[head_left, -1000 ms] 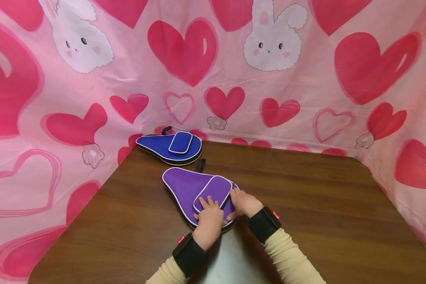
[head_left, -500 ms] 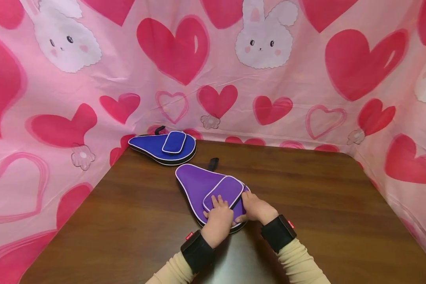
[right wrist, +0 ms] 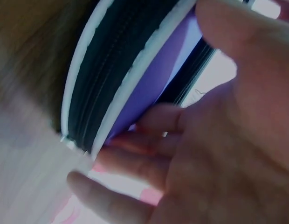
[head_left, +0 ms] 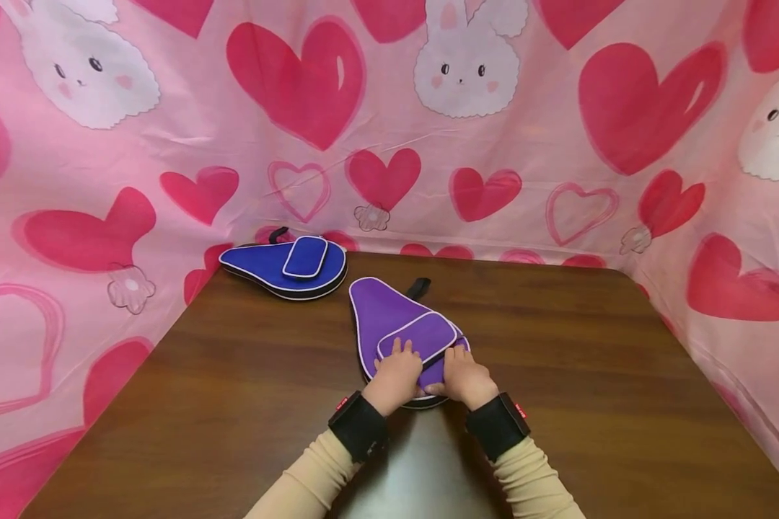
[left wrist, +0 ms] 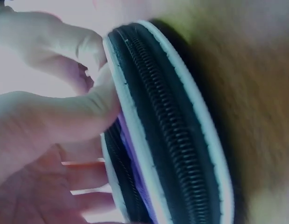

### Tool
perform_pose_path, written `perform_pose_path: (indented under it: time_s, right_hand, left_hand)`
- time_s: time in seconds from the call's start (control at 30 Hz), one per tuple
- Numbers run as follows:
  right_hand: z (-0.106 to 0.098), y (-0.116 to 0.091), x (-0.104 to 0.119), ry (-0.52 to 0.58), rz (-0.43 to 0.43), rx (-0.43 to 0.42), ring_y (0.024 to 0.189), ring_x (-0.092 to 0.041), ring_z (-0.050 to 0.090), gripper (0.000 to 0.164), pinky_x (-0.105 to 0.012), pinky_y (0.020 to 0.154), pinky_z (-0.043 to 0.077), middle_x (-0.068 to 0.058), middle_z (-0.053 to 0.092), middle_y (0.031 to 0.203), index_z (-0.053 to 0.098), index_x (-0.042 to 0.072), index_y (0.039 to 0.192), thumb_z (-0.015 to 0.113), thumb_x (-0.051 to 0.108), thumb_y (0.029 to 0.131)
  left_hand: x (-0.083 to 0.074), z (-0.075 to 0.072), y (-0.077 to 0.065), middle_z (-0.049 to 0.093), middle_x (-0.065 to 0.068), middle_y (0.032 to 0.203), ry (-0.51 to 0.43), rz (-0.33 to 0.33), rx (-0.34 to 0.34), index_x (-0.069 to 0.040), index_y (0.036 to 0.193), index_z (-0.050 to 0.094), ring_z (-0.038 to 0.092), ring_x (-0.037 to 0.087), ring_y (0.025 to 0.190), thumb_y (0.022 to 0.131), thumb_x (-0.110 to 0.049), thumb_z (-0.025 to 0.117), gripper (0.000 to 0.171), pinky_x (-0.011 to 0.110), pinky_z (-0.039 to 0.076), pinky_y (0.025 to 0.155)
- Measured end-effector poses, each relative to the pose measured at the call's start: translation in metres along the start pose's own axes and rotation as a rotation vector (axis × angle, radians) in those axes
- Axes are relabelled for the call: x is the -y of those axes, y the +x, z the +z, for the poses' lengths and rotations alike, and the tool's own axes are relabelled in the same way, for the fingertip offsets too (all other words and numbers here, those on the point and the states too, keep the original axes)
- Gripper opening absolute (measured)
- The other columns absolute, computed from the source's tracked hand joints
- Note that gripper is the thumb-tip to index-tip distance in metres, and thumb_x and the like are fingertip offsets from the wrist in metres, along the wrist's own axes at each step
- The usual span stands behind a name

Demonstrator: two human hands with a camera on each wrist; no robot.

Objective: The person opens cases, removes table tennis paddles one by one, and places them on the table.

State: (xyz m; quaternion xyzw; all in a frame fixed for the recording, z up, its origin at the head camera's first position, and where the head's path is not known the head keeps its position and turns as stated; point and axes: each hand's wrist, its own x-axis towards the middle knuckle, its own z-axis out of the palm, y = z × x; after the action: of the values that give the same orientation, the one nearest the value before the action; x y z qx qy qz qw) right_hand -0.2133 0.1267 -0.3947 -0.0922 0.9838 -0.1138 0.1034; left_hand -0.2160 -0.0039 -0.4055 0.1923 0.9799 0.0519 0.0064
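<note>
A purple table tennis paddle case (head_left: 378,306) with white piping lies on the table, its narrow end pointing away and slightly left. My left hand (head_left: 396,376) rests on the case, fingers spread over its small front pocket (head_left: 423,333). In the left wrist view its thumb (left wrist: 100,105) touches the white-piped rim beside the black zip (left wrist: 165,112). My right hand (head_left: 467,376) touches the rounded lower right end. Its fingers (right wrist: 135,163) reach across the purple face in the right wrist view, loosely bent, close to the rim. A black loop (head_left: 418,288) sticks out at the far side.
Farther left on the brown wooden table (head_left: 558,346), near its back corner, lies a blue case (head_left: 253,261) of the same shape. A pink cloth (head_left: 526,144) printed with hearts and rabbits hangs around the table's back and sides.
The purple case has slid to the right and turned clockwise, its narrow end swinging from the upper left toward the back. Both hands have stayed on it. The head view has shifted a little.
</note>
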Motion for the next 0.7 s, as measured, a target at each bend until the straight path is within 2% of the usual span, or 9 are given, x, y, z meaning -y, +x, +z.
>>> perform_pose_path:
  time_s: [0.17,0.3,0.5,0.7]
  right_hand:
    - [0.005,-0.002,0.006,-0.059,0.085,-0.097,0.116,-0.043,0.049,0.079,-0.056,0.079,0.051,-0.032,0.050,0.123,0.047,-0.017,0.124,0.075,0.045,0.082]
    - [0.003,0.000,0.010,-0.071,0.129,-0.128,0.115,-0.041,0.050,0.078,-0.054,0.081,0.050,-0.029,0.052,0.120,0.050,-0.015,0.123,0.073,0.047,0.083]
    - [0.001,0.009,0.013,-0.086,0.188,-0.112,0.117,-0.040,0.049,0.078,-0.054,0.087,0.048,-0.029,0.051,0.126,0.050,-0.013,0.127,0.070,0.050,0.085]
    - [0.001,0.017,0.010,-0.073,0.233,-0.099,0.117,-0.039,0.049,0.081,-0.054,0.088,0.047,-0.029,0.050,0.129,0.050,-0.012,0.130,0.069,0.053,0.084]
  left_hand:
    - [0.015,0.001,0.014,0.053,0.019,0.137,-0.106,0.120,0.024,0.004,0.124,0.064,0.041,0.038,0.132,0.074,-0.022,0.085,0.060,0.066,0.043,0.087]
    - [0.026,0.000,0.023,0.047,0.022,0.142,-0.177,0.191,0.055,0.005,0.128,0.060,0.035,0.040,0.136,0.075,-0.018,0.084,0.062,0.071,0.035,0.092]
    - [0.036,0.000,0.037,0.043,0.022,0.145,-0.243,0.241,0.095,0.004,0.130,0.059,0.029,0.041,0.139,0.076,-0.015,0.083,0.062,0.073,0.028,0.096]
    - [0.038,0.000,0.050,0.041,0.020,0.147,-0.297,0.259,0.139,0.004,0.132,0.057,0.025,0.040,0.141,0.075,-0.010,0.083,0.063,0.071,0.023,0.100]
